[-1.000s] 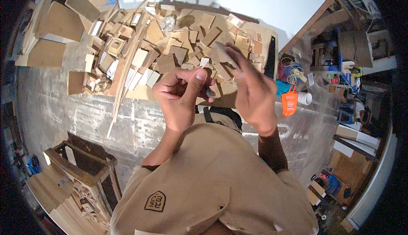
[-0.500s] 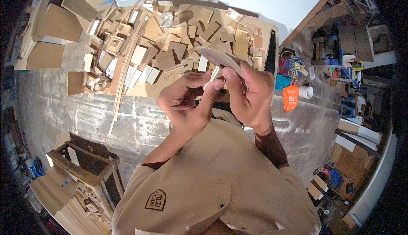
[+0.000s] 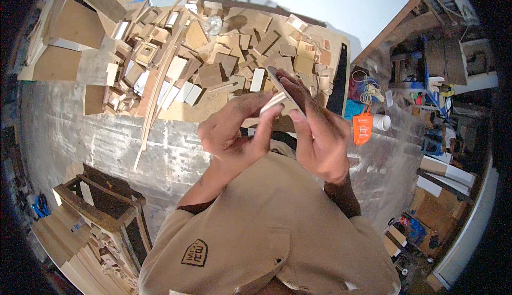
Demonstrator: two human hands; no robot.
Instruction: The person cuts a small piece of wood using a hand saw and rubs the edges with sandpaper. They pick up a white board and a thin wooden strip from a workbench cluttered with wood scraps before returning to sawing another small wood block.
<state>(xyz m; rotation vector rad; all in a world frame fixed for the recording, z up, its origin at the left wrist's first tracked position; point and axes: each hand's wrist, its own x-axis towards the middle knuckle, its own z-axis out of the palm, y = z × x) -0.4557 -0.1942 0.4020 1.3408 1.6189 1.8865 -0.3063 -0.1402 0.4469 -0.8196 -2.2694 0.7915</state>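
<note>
Above the near edge of a low board, my left hand (image 3: 234, 130) pinches a small pale wood piece (image 3: 273, 102) between thumb and fingers. My right hand (image 3: 322, 138) grips a thin grey disc (image 3: 286, 93), which looks like a sanding disc, with its fingers laid along the back. The disc stands steeply tilted, nearly edge-on, and its face meets the end of the wood piece. My left fingertips behind the piece are partly hidden.
Beyond my hands, many loose wood offcuts (image 3: 210, 75) cover the board (image 3: 184, 115). Long thin strips (image 3: 154, 99) lie across its left side. An orange bag (image 3: 362, 128) and a white cup (image 3: 381, 122) are at the right. A wooden frame stand (image 3: 101, 204) is at lower left.
The disc has turned from a flatter tilt to a steep one against the wood piece. My right hand has swung with it, its fingers straighter along the back. My left hand keeps its pinch.
</note>
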